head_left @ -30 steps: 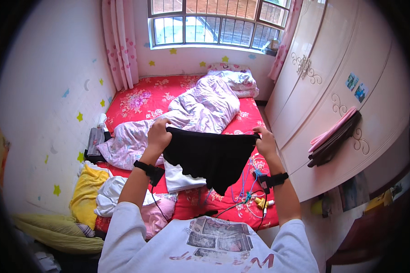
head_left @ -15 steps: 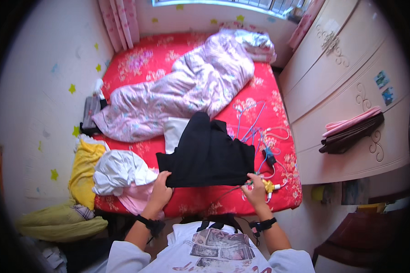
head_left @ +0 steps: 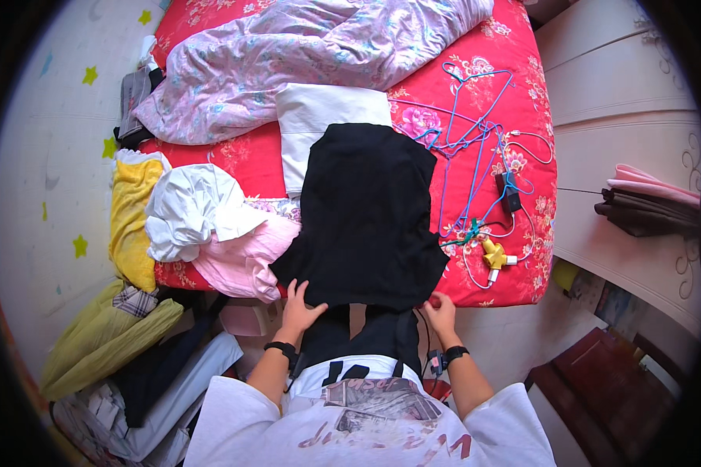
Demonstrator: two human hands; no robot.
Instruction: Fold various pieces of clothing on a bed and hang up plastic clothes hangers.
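Black garment [head_left: 370, 218], spread at the near edge of the red bed [head_left: 528, 285] and judged light and limp, is best taken by its near hem corners, the left hand [head_left: 300, 311] being splayed, the right hand's [head_left: 442, 314] grip indeterminable.

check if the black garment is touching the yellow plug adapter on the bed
Apart: the head view shows a strip of red bedsheet between the black garment and the yellow plug adapter.
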